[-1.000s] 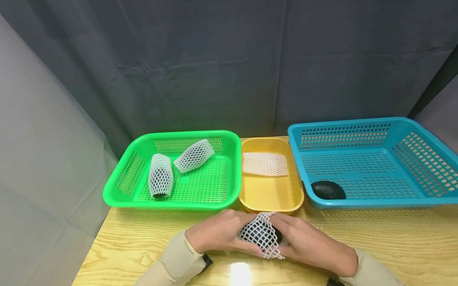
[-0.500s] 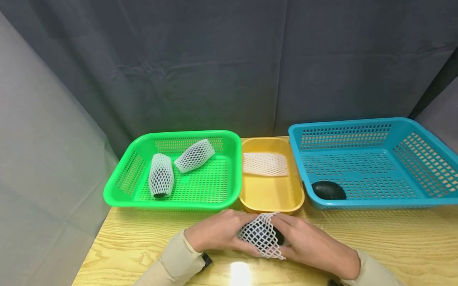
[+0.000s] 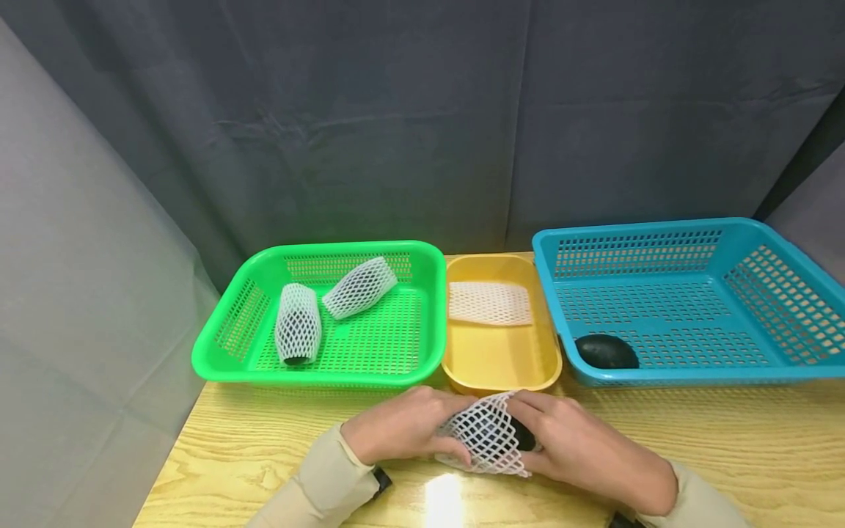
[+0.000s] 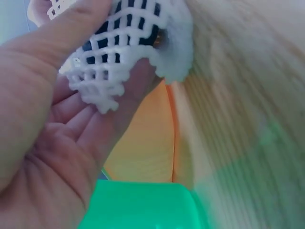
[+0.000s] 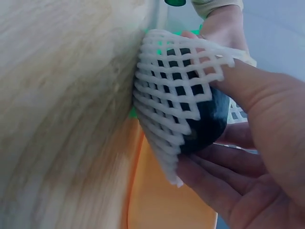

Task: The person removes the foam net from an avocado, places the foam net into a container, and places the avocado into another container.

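Near the table's front edge, both hands hold a dark avocado point(image 5: 209, 119) partly covered by a white foam net sleeve point(image 3: 485, 433). My left hand point(image 3: 403, 425) grips the netted left end, thumb in front and fingers behind. My right hand point(image 3: 581, 447) pinches the sleeve's open rim and the avocado's bare right end between thumb and fingers. In the right wrist view the net covers about half of the fruit, and its dark end sticks out toward the palm. The net's loose left end shows beside the left fingers in the left wrist view.
A green basket point(image 3: 317, 378) at left holds two netted avocados point(image 3: 297, 326). The yellow tray point(image 3: 502, 367) in the middle holds a flat foam net point(image 3: 490, 303). In the blue basket point(image 3: 660, 301) at right lies a bare avocado point(image 3: 606, 351).
My right hand has shifted slightly right, drawing the net's rim with it. The left thumb has slid back a little to the left. Baskets and tray stay in place.
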`<state>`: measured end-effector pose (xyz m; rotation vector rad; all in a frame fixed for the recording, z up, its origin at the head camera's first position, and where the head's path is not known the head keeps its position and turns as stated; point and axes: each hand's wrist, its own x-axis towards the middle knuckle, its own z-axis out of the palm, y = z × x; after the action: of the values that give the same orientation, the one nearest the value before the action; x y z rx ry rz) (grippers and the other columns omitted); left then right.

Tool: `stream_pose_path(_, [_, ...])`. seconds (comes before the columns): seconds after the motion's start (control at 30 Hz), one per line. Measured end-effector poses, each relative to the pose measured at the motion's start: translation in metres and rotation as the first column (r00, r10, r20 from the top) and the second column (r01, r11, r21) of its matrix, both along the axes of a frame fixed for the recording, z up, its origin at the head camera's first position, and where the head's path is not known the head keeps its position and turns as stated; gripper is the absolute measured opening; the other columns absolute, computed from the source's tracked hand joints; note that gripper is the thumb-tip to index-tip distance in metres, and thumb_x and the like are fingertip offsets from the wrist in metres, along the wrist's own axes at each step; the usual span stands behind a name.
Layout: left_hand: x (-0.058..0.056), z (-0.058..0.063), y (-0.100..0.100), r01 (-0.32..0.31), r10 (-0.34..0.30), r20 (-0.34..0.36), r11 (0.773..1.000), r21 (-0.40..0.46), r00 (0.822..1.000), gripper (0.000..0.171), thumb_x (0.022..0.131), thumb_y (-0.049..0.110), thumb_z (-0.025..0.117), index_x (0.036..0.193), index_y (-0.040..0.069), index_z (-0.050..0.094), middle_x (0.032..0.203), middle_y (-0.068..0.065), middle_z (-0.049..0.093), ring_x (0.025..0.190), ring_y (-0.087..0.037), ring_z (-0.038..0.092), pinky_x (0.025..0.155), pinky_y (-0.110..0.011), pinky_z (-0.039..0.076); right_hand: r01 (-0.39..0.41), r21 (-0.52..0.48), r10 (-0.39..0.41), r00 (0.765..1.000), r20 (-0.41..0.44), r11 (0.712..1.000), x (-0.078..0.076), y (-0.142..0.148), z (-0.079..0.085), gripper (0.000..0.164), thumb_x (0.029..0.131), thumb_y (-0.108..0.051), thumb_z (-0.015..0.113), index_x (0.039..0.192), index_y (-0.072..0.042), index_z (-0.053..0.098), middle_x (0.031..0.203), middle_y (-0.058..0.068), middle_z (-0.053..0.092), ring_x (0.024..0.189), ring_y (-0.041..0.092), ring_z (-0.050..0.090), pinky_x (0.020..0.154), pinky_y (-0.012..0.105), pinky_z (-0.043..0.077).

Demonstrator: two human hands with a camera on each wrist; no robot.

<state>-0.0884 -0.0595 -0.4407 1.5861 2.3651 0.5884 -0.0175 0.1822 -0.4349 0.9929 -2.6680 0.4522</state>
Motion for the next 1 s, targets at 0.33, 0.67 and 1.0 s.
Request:
stream_pose_path(0.33, [-0.001,0.000,0.001,-0.002,0.002,0.002,1.000,-0.021,1.000,0.050,0.085,0.048,0.062,0.127,0.022,0.061,0.103,0.011,0.073,0.089,0.007,0.066,0.082,-0.008,0.051,-0.019,0.035,0.019,1.000,-0.011,0.999,-0.001,0.006,0.006,0.042,0.067,-0.028,0.082,0.101,-0.013,0.064,0.094,-0.005,0.066,0.074,0.003,0.063,0.059,0.020,0.052])
stream_pose_path(0.67, [-0.002,-0.004,0.002,-0.004,0.004,-0.017,1.000,-0.023,1.000,0.022,0.093,0.038,0.058,0.110,0.026,0.066,0.092,0.016,0.070,0.082,0.009,0.063,0.076,-0.009,0.051,0.004,0.090,-0.010,0.998,0.065,0.996,0.000,0.016,0.016,0.049,0.068,-0.027,0.079,0.111,-0.007,0.067,0.102,0.002,0.070,0.082,0.012,0.070,0.066,0.027,0.058])
stream_pose_path(1.0, [-0.001,-0.006,0.003,0.002,-0.002,-0.043,1.000,-0.007,0.999,0.020,0.094,0.034,0.060,0.111,0.025,0.067,0.096,0.014,0.072,0.087,0.006,0.067,0.077,-0.008,0.052,0.009,0.155,-0.045,0.972,0.230,0.988,-0.003,0.027,0.024,0.055,0.077,-0.047,0.077,0.117,-0.011,0.064,0.109,-0.001,0.068,0.087,0.013,0.069,0.069,0.030,0.057])
